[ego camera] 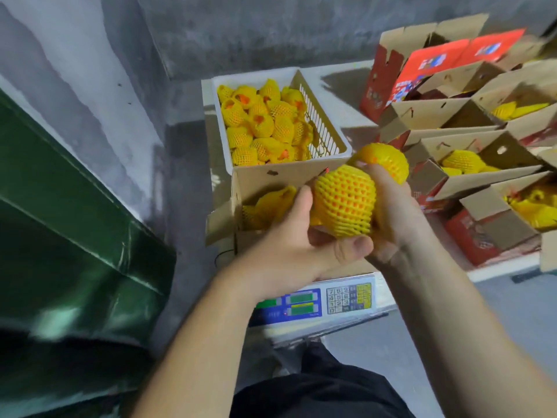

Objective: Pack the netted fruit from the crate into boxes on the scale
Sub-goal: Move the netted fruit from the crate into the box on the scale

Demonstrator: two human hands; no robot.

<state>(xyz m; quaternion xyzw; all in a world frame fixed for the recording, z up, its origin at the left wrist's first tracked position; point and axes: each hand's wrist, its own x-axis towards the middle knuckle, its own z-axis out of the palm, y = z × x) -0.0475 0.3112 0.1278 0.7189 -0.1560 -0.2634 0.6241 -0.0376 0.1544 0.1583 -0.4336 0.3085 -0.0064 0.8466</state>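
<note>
left hand (289, 248) grips netted fruit (343, 200) above open box (271, 176) on scale (319, 303) | right hand (391, 212) holds second netted fruit (382, 158) | crate (325, 122) behind, full

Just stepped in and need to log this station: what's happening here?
A person is packing netted fruit. The left hand grips one netted fruit, and the right hand holds a second fruit, both above the open box on the scale. The crate behind is full.
</note>
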